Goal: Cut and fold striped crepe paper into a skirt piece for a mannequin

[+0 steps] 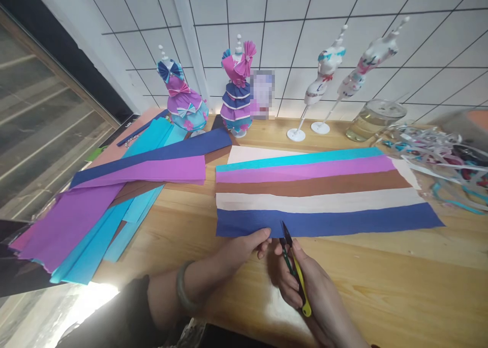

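Holding scissors in R hand, L hand pinching blue strip's edge, strips beyond both

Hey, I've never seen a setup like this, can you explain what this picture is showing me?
There's no machine here: these are a person's own two bare hands, and the single picture comes from a camera worn on their head, looking forward and down.

On the wooden table lie turquoise, purple, brown, white and navy strips in rows. The left hand pinches the near edge of the navy strip. The right hand holds small snips with a yellow handle, tips over that strip.

More strips are piled at the picture's left. Behind stand four small dress forms, two in layered, bow-trimmed outfits. Toward the right are a glass container of pale liquid and tangled ribbons.
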Motion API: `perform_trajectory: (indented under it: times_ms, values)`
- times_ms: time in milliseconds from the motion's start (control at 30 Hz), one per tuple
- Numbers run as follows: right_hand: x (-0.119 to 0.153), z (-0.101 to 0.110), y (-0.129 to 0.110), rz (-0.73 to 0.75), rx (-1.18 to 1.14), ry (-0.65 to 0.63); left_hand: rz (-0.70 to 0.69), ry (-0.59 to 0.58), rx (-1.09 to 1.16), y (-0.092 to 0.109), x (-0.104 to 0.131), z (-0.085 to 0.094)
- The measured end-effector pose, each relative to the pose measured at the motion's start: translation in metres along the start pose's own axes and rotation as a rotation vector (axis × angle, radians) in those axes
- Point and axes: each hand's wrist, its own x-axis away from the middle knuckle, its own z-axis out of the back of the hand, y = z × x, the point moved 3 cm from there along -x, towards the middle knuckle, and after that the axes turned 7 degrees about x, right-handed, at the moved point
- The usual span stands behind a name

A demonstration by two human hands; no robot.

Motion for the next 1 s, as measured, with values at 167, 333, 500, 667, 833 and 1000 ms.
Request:
perform_trajectory:
  times_ms: [167,333,500,667,833,1000]
  values:
    - [-0.001,0.000,0.002,0.006,-0.012,0.000,0.013,-0.018,-0.071,0.000,0.000,0.001]
    - [-0.004,0.002,0.005,0.017,-0.007,-0.004,0.030,0.003,-0.101,0.001,0.000,0.001]
    - [-0.004,0.001,0.004,0.015,-0.011,0.004,0.036,-0.005,-0.114,0.000,0.001,0.002]
    - [-0.004,0.001,0.004,-0.009,-0.013,0.030,0.059,0.016,-0.113,0.000,0.002,0.002]
    - [-0.005,0.001,0.003,-0.057,-0.011,0.020,0.041,0.025,-0.134,0.007,0.004,0.000]
    - [-0.006,-0.002,-0.001,-0.052,0.011,0.012,0.044,0.029,-0.178,0.011,0.006,0.000]
